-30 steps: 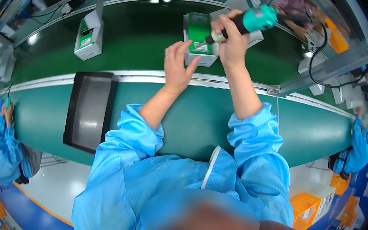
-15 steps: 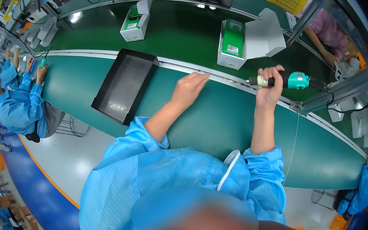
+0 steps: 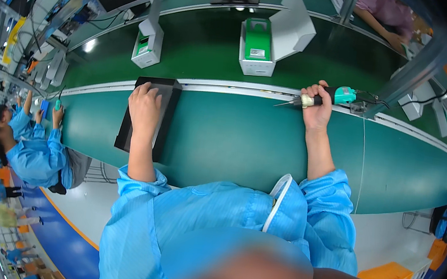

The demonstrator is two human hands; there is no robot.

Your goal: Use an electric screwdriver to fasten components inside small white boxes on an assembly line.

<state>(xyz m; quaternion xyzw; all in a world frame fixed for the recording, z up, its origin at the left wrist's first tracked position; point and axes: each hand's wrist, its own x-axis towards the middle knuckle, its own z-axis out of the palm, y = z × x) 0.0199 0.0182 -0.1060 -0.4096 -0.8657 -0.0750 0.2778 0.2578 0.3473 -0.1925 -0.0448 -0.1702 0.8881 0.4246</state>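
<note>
My left hand point(image 3: 145, 109) is down over the far part of a long black tray point(image 3: 130, 141). Its fingers are curled downward with their tips hidden, so whatever they pinch cannot be made out. In my right hand point(image 3: 317, 113) is a black and teal electric screwdriver point(image 3: 344, 95), gripped round its body near the pale collar. The thin bit points left, above the metal rail, and a cable leaves the driver's right end.
Beyond the rail point(image 3: 218, 87), an open white box point(image 3: 256, 67) holds a green package, and a smaller white box point(image 3: 148, 57) stands farther left. A metal post point(image 3: 415, 73) rises at the right. Co-workers in blue point(image 3: 39, 157) sit at the left.
My left hand has moved left from over the green mat into the black tray. The screwdriver stays in my right hand, its bit now showing toward the left. The view has shifted.
</note>
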